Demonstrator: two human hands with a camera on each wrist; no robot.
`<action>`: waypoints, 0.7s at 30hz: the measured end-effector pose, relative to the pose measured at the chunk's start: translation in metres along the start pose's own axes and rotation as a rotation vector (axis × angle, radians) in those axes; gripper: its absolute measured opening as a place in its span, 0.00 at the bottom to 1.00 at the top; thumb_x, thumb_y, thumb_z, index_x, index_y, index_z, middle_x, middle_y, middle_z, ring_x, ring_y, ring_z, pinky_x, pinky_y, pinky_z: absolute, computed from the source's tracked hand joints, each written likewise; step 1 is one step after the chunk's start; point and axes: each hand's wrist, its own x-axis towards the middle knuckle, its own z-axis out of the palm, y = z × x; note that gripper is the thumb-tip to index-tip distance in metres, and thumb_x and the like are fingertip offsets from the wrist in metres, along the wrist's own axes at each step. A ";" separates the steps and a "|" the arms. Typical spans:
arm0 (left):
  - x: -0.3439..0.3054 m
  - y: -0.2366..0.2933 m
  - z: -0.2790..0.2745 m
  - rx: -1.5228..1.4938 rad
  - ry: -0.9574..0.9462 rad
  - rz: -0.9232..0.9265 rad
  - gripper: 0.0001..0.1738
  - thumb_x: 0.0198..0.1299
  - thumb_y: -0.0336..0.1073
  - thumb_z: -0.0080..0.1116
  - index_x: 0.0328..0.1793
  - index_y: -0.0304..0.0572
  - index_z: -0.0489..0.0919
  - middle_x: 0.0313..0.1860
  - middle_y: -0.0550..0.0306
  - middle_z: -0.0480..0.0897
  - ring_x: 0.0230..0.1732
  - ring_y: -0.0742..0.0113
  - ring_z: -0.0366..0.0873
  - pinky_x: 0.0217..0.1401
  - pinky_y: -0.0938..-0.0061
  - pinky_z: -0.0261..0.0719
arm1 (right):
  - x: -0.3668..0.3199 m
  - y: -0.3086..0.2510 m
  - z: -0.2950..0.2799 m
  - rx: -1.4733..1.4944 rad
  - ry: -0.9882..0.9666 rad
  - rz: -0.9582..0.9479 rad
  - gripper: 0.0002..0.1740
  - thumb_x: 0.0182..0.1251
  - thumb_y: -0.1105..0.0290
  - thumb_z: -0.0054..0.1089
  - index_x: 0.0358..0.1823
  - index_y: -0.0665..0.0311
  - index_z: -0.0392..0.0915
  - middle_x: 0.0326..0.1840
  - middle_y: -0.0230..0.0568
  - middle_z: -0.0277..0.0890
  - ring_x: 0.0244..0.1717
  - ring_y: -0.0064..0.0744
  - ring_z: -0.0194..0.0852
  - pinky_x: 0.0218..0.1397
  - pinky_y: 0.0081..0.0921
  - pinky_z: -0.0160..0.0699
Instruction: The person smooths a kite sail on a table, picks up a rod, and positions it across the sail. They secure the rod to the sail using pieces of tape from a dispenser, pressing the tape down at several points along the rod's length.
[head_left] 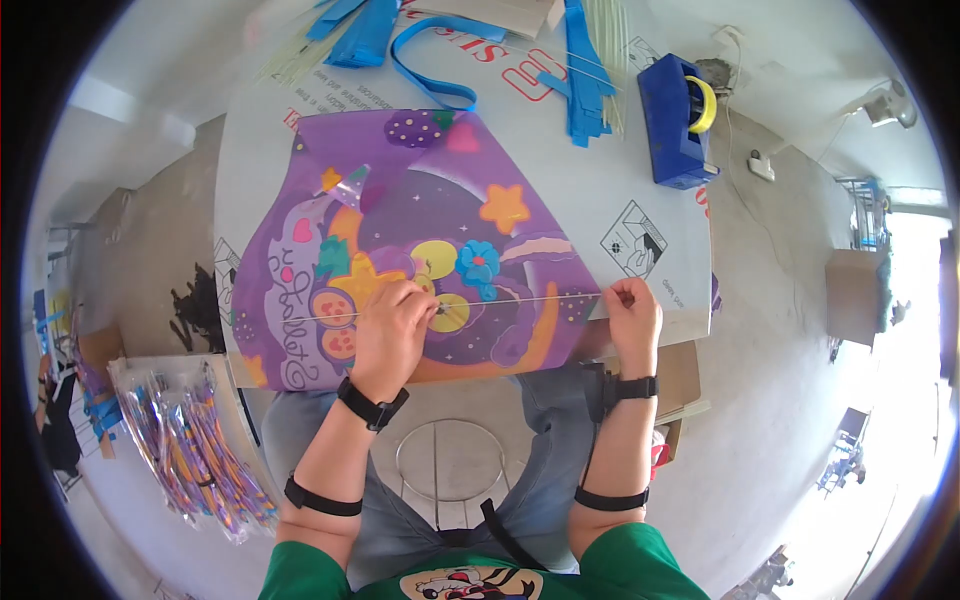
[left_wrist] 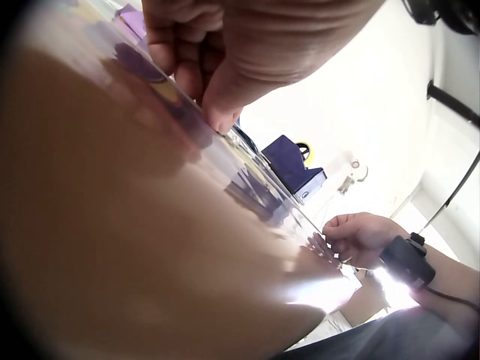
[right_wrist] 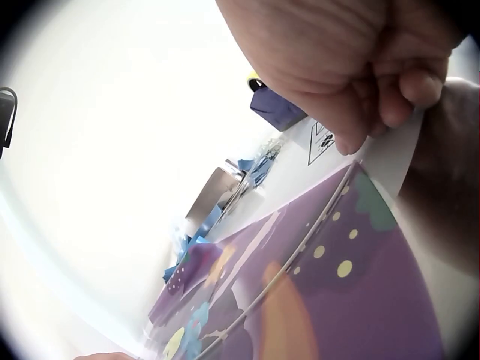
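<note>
A glossy purple sheet (head_left: 400, 230) printed with stars, flowers and lettering lies spread out, its lower edge at the person's lap. Across its lower part runs a thin white rod (head_left: 530, 299), seen close up as a pale rod (right_wrist: 300, 247) in the right wrist view. My left hand (head_left: 392, 335) pinches the rod near the middle of the sheet, fingertips low over the print. At the sheet's right corner my right hand (head_left: 632, 312) pinches the rod's end between thumb and curled fingers. In the left wrist view the right hand (left_wrist: 364, 236) shows farther off.
A blue tape dispenser (head_left: 675, 120) with a yellow roll stands at the board's right. Blue strips (head_left: 590, 105) and bundles of thin pale rods (head_left: 605, 40) lie along the far side. Clear bags of rolled purple-orange items (head_left: 190, 440) sit low at left. A round stool (head_left: 450, 455) shows between the knees.
</note>
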 end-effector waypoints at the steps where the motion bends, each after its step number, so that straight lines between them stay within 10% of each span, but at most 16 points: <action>1: 0.000 0.000 0.000 0.004 0.004 -0.001 0.07 0.45 0.23 0.63 0.32 0.41 0.78 0.32 0.57 0.76 0.37 0.54 0.75 0.39 0.63 0.73 | 0.000 0.001 0.001 0.008 -0.006 0.012 0.06 0.53 0.73 0.65 0.30 0.65 0.77 0.24 0.40 0.77 0.27 0.34 0.76 0.34 0.29 0.74; 21: 0.001 0.002 -0.001 0.015 -0.006 0.003 0.07 0.46 0.21 0.62 0.31 0.38 0.78 0.32 0.54 0.77 0.35 0.54 0.76 0.37 0.64 0.73 | -0.001 -0.002 0.001 -0.010 -0.009 0.016 0.06 0.53 0.73 0.65 0.28 0.66 0.77 0.25 0.40 0.77 0.28 0.35 0.76 0.35 0.30 0.75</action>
